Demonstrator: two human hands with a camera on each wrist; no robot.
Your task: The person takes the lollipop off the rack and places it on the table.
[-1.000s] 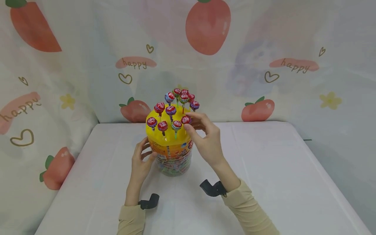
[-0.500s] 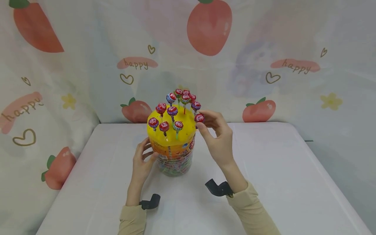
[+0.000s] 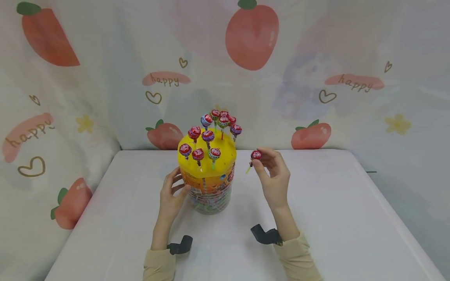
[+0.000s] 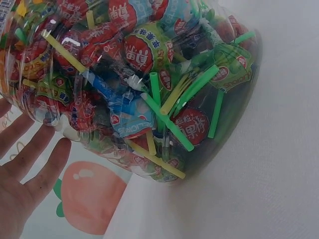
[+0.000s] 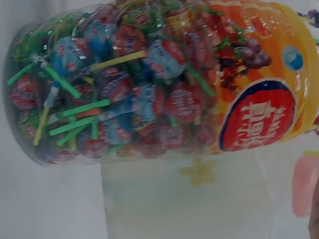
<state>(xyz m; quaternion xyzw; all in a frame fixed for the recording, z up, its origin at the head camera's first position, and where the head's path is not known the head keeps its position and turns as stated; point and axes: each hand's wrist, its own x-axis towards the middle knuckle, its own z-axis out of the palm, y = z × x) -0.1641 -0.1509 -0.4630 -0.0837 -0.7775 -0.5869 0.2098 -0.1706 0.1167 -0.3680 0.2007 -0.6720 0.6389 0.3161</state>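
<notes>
A clear plastic jar (image 3: 213, 200) full of wrapped lollipops stands on the table, with an orange label and a yellow lid (image 3: 225, 150). Several lollipops stick up out of the lid. My left hand (image 3: 172, 199) rests its spread, fairly straight fingers against the jar's left side; in the left wrist view those fingers (image 4: 31, 157) touch the clear wall. To the right of the jar, my right hand (image 3: 275, 179) pinches one red-wrapped lollipop (image 3: 256, 155) between thumb and fingers, its yellow stick pointing down. Only a sliver of that hand shows in the right wrist view.
A white cloth covers the table (image 3: 334, 218). Behind and to the left hangs a curtain (image 3: 211, 89) printed with fruit, hearts and "happy". Each wrist carries a black mount (image 3: 265, 235).
My right hand has drawn the lollipop off the lid's right front edge and moved it rightward, clear of the jar. The left hand has stayed on the jar.
</notes>
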